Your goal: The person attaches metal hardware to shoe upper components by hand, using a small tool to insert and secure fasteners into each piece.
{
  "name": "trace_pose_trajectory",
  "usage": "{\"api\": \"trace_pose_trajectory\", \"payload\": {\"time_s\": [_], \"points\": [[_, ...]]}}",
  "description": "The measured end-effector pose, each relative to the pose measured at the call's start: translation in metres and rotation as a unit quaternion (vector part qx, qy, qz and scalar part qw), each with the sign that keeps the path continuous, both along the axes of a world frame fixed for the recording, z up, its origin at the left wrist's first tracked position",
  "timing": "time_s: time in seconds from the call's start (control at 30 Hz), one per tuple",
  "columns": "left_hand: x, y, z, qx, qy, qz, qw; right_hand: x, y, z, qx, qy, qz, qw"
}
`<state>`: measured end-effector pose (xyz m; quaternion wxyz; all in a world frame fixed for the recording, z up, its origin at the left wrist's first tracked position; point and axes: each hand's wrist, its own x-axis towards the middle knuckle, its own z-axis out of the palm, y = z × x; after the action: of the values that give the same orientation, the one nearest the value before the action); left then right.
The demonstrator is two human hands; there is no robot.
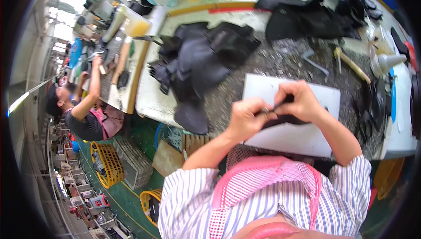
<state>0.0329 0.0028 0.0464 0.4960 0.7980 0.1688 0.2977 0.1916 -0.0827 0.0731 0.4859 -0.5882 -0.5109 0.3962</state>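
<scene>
My left hand (250, 118) and my right hand (300, 102) meet over a white board (298, 140) on the worktable. Both are closed, fingertips pinching a small black piece of leather-like material (287, 120) between them. Part of that piece hangs below the fingers, and its exact shape is hidden by my hands. To the left of the board, a loose heap of black cut pieces (197, 59) spreads over the table and hangs past its near edge. Beyond the board lies a grey bent tool (314, 61). A hammer with a pale handle (356, 68) rests to its right.
More black pieces (307, 22) are heaped at the far side. At the right are black-handled scissors (366, 123) and a white cone-tipped bottle (388, 63). A co-worker (83, 118) works at the left bench. Yellow baskets (113, 169) and a grey crate (133, 162) stand on the green floor.
</scene>
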Motion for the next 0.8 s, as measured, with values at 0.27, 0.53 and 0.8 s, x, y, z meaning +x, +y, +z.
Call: {"api": "trace_pose_trajectory", "payload": {"time_s": [0.27,0.53,0.8], "points": [[0.001,-0.015,0.003,-0.211,-0.136,0.058,0.966,-0.01,0.0,0.014,0.253,-0.33,-0.078,0.906],[-0.002,-0.005,-0.004,0.195,-0.213,-0.001,0.957,-0.014,-0.01,0.006,0.225,-0.13,-0.005,0.966],[-0.004,0.002,-0.017,0.377,-0.218,0.066,0.898,-0.028,-0.011,-0.013,0.262,-0.118,-0.078,0.955]]}}
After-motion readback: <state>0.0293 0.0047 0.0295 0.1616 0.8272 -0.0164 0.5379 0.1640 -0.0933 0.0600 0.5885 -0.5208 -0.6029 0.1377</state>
